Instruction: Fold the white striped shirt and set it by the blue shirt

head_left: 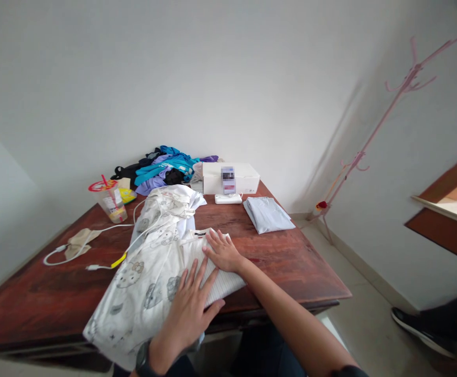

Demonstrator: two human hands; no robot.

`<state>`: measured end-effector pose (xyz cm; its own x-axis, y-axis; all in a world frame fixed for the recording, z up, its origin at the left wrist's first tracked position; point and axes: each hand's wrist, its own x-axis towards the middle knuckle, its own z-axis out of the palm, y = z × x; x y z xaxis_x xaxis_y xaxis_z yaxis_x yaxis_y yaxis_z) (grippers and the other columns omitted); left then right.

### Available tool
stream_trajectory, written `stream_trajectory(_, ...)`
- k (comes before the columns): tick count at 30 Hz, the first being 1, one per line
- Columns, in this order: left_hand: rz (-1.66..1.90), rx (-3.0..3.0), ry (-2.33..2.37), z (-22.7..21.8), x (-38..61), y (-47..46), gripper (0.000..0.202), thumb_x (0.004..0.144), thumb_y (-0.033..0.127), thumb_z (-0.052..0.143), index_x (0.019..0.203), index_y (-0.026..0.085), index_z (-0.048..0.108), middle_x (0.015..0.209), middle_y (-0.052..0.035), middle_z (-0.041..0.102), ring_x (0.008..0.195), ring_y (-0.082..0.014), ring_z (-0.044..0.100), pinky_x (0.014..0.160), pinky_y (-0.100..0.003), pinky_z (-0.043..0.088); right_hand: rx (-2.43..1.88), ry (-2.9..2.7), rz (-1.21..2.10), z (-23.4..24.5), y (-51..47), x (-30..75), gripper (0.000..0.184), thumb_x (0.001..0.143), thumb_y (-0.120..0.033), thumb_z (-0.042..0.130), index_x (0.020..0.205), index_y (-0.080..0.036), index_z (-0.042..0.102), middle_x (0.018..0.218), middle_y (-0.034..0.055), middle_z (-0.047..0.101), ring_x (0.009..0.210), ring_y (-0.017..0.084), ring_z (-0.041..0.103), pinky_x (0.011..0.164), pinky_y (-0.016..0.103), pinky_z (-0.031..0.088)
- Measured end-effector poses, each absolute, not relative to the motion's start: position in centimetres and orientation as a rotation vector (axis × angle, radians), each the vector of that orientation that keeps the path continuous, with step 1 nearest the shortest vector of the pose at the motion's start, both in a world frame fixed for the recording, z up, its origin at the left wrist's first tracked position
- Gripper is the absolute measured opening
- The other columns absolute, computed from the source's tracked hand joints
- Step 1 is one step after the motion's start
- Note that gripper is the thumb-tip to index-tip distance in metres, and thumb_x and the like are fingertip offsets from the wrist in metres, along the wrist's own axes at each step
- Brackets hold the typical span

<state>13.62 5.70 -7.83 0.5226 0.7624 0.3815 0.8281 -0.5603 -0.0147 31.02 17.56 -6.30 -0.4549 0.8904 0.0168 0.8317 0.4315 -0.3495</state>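
Observation:
A white ribbed garment (208, 272) lies folded at the near edge of the wooden table (291, 267). My left hand (187, 309) rests flat on its near part, fingers spread. My right hand (222, 250) lies flat on its far part, fingers stretched toward the collar. Under and left of it spreads a white garment with a grey cartoon print (145, 277), hanging over the table's front edge.
A folded pale grey cloth (268, 213) lies at the right. A white box (230, 178), a small white device (228, 199) and a heap of coloured clothes (165, 168) stand at the back. A plastic cup (110, 201), a face mask (77, 242) and a white cable (95, 262) lie left. A shoe (421, 324) is on the floor.

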Motion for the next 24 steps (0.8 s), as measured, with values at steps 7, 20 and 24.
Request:
stream_trajectory(7,-0.519,-2.534,-1.329,-7.7,13.4,4.5,0.066,0.098,0.037,0.056,0.160,0.036,0.033,0.167,-0.0053,0.031,0.148,-0.0359,0.036,0.115,-0.054,0.036,-1.554,-2.457,0.465,-5.8,17.3,30.8,0.067,0.106,-0.055,0.033,0.163,-0.022,0.026,0.170,0.0077,0.014,0.157,0.033,0.011,0.123,0.061,0.018)
stream_trajectory(20,-0.458,-2.615,-1.353,-7.5,13.2,4.2,0.073,0.098,0.056,0.054,0.161,0.043,0.020,0.168,-0.0084,0.027,0.149,-0.0413,0.034,0.112,-0.061,0.037,-1.550,-2.429,0.455,-6.0,17.2,30.6,0.075,0.102,-0.063,0.035,0.162,-0.019,0.028,0.170,0.0076,0.016,0.157,0.035,0.012,0.124,0.060,0.017)
stream_trajectory(24,-0.440,-2.696,-1.364,-7.2,13.0,4.2,0.072,0.095,0.069,0.048,0.159,0.048,0.023,0.168,-0.0104,0.027,0.148,-0.0458,0.033,0.109,-0.067,0.037,-1.565,-2.424,0.466,-5.9,17.2,30.6,0.076,0.101,-0.065,0.036,0.163,-0.021,0.028,0.170,0.0070,0.016,0.157,0.034,0.011,0.125,0.057,0.015)
